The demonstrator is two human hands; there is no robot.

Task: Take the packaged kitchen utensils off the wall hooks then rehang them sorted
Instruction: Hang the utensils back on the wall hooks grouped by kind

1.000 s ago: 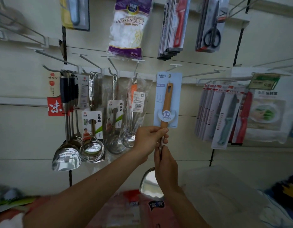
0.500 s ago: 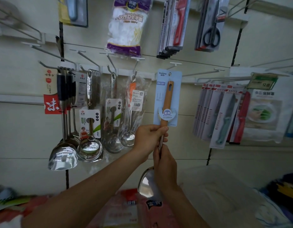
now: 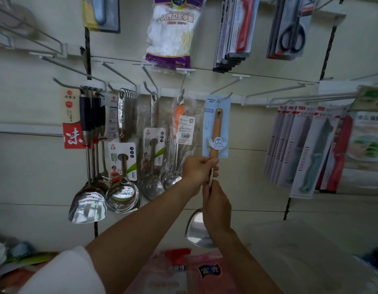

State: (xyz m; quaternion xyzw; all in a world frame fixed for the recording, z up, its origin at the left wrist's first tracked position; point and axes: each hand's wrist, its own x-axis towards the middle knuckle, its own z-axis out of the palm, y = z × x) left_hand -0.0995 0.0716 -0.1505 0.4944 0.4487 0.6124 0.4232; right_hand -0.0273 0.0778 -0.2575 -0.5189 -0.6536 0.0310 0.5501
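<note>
A wooden-handled steel spatula (image 3: 215, 132) on a light blue backing card (image 3: 225, 115) is held up against the wall, the card's top at a white hook (image 3: 225, 96). My left hand (image 3: 197, 169) grips the bottom of the wooden handle. Just below, my right hand (image 3: 215, 205) grips the steel shaft, hiding part of the blade (image 3: 195, 230). To the left hang black-handled turners (image 3: 87, 166), steel ladles (image 3: 123, 187), a skimmer (image 3: 152, 158) and a bagged ladle (image 3: 179, 143) on their hooks.
Packaged knives (image 3: 304, 153) fill hooks at the right, next to cling-film packs (image 3: 368, 143). Above hang disposable gloves (image 3: 173, 32), red peelers (image 3: 236, 32) and scissors (image 3: 292, 30). A clear plastic bin (image 3: 306, 255) and red packets (image 3: 183, 272) lie below. A bare hook (image 3: 275, 91) juts out right of the spatula.
The spatula and both hands stay almost where they were; the view has only shifted slightly.
</note>
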